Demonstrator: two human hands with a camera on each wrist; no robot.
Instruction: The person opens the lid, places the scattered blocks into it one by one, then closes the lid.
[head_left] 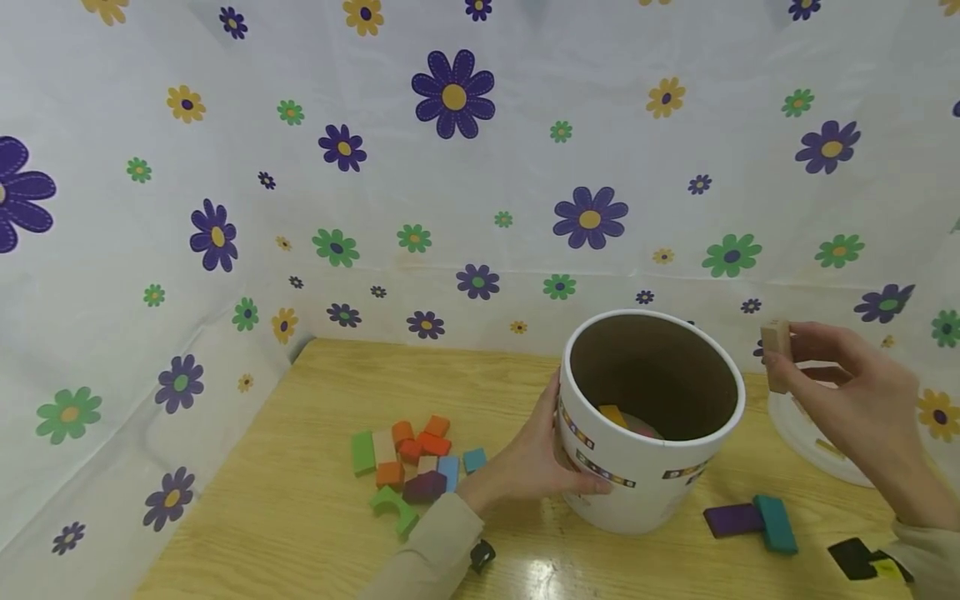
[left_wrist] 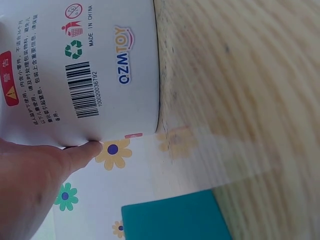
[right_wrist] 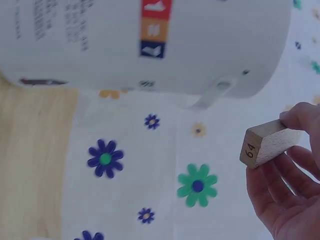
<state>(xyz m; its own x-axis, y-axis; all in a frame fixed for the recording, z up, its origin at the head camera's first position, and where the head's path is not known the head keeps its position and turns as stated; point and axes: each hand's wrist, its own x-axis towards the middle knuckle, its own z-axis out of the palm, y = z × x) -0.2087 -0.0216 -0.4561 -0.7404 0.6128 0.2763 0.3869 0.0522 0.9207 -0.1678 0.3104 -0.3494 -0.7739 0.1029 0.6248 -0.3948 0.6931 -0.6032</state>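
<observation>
A round white bucket point(head_left: 637, 492) stands on the wooden table, tilted slightly, its mouth towards me. My left hand point(head_left: 525, 458) grips its left side, thumb across the front; the other fingers are mostly hidden behind the wall. Printed labels and a barcode show on the bucket point(left_wrist: 82, 90) in the left wrist view. Inside lies an orange block point(head_left: 612, 415), with something pinkish beside it. To the right of the bucket, my right hand point(head_left: 855, 392) pinches a plain wooden block point(head_left: 777, 354) in the air. The right wrist view shows "64" on the wooden block's point(right_wrist: 262, 142) end.
Several coloured blocks point(head_left: 411, 451) lie loosely grouped on the left of the table. Purple point(head_left: 731, 520) and teal point(head_left: 776, 523) blocks touch, right of the bucket. A white round lid point(head_left: 802, 433) lies behind the right hand. A flowered sheet point(head_left: 480, 167) hangs behind the table.
</observation>
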